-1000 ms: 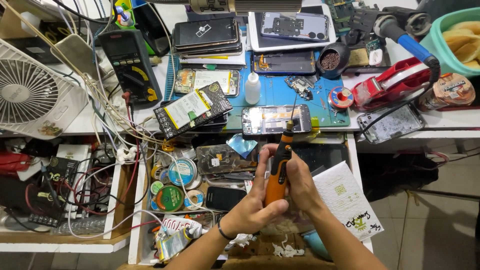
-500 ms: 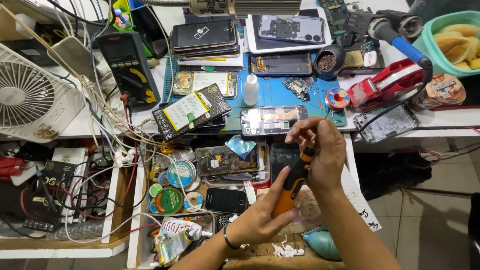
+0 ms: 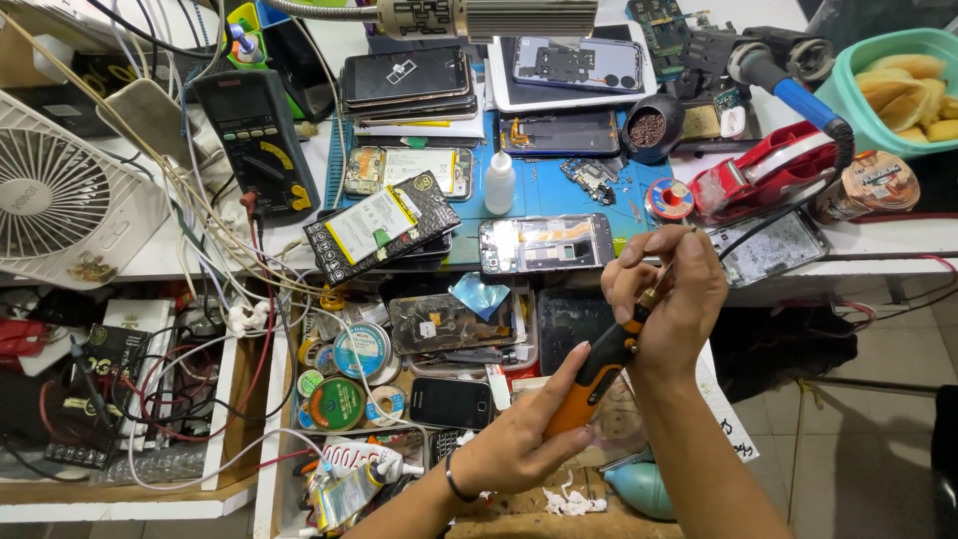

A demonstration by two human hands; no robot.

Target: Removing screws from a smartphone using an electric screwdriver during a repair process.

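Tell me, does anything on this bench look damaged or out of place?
Yes. Several phones lie opened up: one without its back sits at the mat's front edge. A tangle of wires spills down the left side. Both hands, left hand and right hand, hold an orange tool.

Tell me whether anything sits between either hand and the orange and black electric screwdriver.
Nothing visible does. The left hand grips the lower body of the orange and black electric screwdriver directly, and the right hand wraps around its brass-coloured tip end. The tool is held in the air above the cluttered open drawer, apart from the opened phone.
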